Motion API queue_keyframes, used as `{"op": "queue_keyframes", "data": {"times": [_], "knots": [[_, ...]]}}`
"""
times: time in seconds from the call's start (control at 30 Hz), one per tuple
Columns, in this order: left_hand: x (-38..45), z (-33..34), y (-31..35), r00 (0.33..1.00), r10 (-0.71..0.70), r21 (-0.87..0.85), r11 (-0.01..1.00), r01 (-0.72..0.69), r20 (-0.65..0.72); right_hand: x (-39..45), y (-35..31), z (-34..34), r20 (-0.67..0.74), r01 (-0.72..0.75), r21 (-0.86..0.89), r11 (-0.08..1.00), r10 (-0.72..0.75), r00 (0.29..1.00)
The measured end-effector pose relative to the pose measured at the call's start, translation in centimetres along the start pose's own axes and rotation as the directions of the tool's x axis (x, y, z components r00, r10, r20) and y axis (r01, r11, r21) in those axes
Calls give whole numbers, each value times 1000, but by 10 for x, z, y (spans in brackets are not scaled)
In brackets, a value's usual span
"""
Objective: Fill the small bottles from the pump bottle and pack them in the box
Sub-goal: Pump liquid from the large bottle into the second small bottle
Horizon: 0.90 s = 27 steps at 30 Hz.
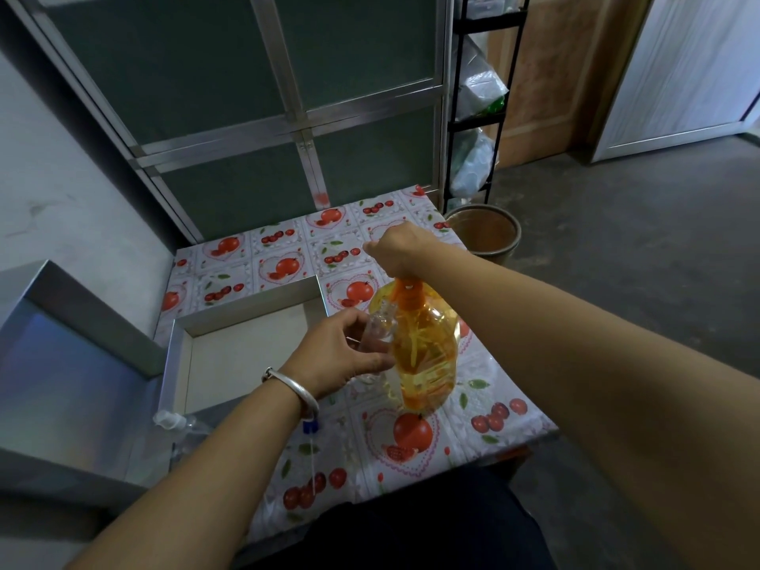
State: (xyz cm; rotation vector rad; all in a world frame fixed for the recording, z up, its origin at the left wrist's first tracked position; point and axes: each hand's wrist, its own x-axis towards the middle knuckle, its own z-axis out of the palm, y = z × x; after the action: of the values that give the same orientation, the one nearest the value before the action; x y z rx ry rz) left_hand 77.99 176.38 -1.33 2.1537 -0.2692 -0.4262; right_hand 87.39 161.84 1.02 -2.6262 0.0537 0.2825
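A big pump bottle (425,347) of orange-yellow liquid stands on the fruit-patterned table, its orange pump head under my right hand (401,248), which grips the pump from above. My left hand (341,351) holds a small clear bottle (380,327) tilted against the pump bottle's left side, near the spout. An open silver box (242,318) with a pale inside lies to the left of my left hand. Another small clear bottle with a white cap (181,425) lies at the box's near left corner. A blue-tipped thin tube (312,446) lies under my left wrist.
The silver box lid (61,364) stands open at the far left. A brown bucket (483,234) sits on the floor past the table's far right corner, beside a black rack (479,129) holding bags. The table's right edge (530,405) drops to bare concrete floor.
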Motion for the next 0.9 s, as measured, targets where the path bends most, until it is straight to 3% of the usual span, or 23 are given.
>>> {"op": "queue_keyframes", "data": {"times": [0.1, 0.2, 0.33, 0.5, 0.57, 0.8, 0.9], "knots": [[1, 2, 1, 1000, -2, 1, 1000, 2, 6, -1, 4, 4, -60, 31, -34, 999, -33, 998], [1, 3, 2, 1000, -6, -8, 1000, 7, 9, -4, 4, 0, -15, 65, -79, 995, -67, 998], [-1, 2, 3, 1000, -5, -31, 999, 5, 17, -3, -2, -4, 25, 25, -4, 1000, -25, 999], [1, 2, 1, 1000, 1, -14, 1000, -1, 7, -3, 2, 1, -16, 76, -149, 986, -79, 997], [1, 2, 1, 1000, 1, -10, 1000, -1, 4, -2, 3, 3, -54, 66, -115, 991, -73, 996], [1, 2, 2, 1000, 1, -29, 1000, -1, 8, -2, -3, -4, 39, -6, -7, 1000, 6, 999], [2, 3, 0, 1000, -4, -25, 1000, 4, 10, 0, 0, 1, -25, 41, -41, 998, -42, 999]]}}
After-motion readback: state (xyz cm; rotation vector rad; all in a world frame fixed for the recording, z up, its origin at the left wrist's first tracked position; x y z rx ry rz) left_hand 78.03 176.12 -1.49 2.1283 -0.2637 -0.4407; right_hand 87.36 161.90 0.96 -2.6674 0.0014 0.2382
